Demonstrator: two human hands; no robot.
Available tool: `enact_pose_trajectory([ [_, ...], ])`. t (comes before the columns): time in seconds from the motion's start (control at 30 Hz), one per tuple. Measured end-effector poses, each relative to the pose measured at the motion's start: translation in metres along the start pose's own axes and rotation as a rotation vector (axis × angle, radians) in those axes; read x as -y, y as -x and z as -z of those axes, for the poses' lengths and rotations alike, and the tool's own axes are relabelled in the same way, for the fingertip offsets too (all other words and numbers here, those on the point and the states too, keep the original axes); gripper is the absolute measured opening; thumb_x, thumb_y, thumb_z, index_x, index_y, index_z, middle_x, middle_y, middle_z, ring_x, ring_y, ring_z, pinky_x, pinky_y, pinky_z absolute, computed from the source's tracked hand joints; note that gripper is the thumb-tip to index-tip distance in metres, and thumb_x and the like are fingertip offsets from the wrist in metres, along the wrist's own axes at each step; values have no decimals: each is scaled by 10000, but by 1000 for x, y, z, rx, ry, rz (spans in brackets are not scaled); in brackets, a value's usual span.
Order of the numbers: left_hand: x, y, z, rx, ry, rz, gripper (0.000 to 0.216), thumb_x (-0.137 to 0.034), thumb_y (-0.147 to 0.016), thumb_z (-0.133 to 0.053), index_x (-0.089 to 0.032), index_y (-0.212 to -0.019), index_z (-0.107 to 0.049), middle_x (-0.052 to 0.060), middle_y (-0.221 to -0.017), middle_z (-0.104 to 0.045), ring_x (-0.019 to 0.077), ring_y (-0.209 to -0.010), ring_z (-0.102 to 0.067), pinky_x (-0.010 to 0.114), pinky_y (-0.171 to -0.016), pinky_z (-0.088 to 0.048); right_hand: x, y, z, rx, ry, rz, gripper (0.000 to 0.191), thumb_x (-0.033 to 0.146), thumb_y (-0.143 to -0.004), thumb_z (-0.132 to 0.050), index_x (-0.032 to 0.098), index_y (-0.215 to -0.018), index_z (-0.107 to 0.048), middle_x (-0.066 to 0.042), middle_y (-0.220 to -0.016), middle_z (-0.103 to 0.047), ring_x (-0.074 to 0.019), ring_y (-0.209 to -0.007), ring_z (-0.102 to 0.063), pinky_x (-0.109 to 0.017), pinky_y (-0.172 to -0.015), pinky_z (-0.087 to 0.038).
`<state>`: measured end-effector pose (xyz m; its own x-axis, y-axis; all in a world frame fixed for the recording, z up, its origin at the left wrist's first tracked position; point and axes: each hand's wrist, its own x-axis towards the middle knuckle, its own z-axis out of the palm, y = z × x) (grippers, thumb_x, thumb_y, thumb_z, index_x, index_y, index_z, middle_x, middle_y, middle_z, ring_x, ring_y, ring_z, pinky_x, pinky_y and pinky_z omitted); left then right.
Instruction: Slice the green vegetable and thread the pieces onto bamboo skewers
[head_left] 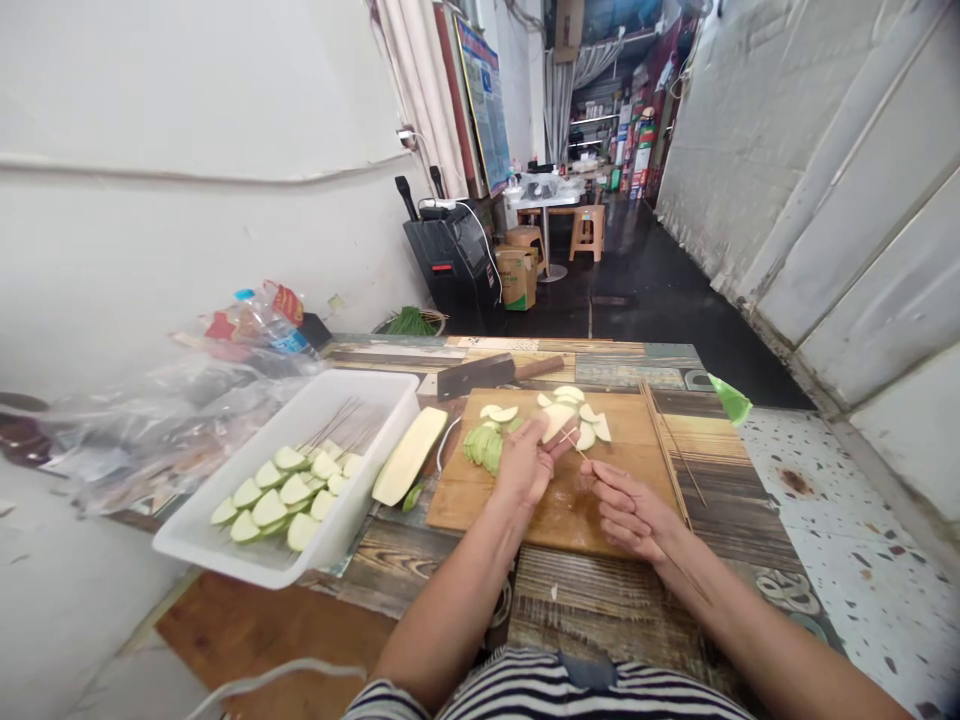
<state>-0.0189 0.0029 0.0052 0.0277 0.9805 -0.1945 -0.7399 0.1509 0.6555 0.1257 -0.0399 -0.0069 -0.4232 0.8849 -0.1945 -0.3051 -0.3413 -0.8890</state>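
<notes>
My left hand point(525, 465) pinches a pale vegetable slice point(558, 420), which looks like zucchini, above the wooden cutting board point(461, 505). My right hand point(622, 505) is closed around a thin wooden skewer point(681, 570); its front end meets the slice at my left fingers, and how far it goes in cannot be made out. On the board lie a fanned pile of green-edged slices point(484, 446) and several loose white slices point(586, 436). More bare skewers point(664, 450) rest along the board's right edge.
Left of the board, a white plastic tray point(176, 540) holds several skewered slices point(271, 506). Between them lies a halved zucchini point(411, 455). A cleaver point(476, 376) sits behind the board. Plastic bags point(180, 400) and a water bottle point(281, 330) crowd the table's far left.
</notes>
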Motion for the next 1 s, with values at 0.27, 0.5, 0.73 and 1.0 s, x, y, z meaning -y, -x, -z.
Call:
enact_pose_trajectory([
  [0.27,14,11,-12,44,-31,15,139,-195,-737,-634,-94,-833,-629,93,-884,-681,244,-890,-643,451,-883,-475,-12,0,7,-446,1194,598,306,305,-861,-437,177,-994,-681,-106,-865,-716,-220,-746,-652,-346,-729,-481],
  [0.5,-2,11,-15,-43,-79,-135,111,-202,-705,-654,-113,-761,-618,73,-824,-682,243,-880,-646,430,-875,-474,-4,3,-3,-281,1073,499,290,292,-882,-399,183,-908,-666,-38,-703,-685,-166,-586,-602,-254,-555,-447],
  [0.73,6,6,-8,4,-67,-78,218,-217,-678,-690,-100,-850,-623,91,-877,-676,249,-870,-649,443,-859,-477,-10,11,-1,-362,917,450,266,320,-858,-436,165,-834,-651,-22,-670,-628,-141,-562,-535,-242,-553,-409],
  [1.0,11,11,-9,82,-124,97,248,-222,-666,-699,-93,-871,-644,115,-886,-678,214,-830,-648,358,-799,-494,10,11,1,-40,148,2,272,465,-808,-494,202,-835,-553,129,-417,-244,-35,-276,-110,-169,-277,-143],
])
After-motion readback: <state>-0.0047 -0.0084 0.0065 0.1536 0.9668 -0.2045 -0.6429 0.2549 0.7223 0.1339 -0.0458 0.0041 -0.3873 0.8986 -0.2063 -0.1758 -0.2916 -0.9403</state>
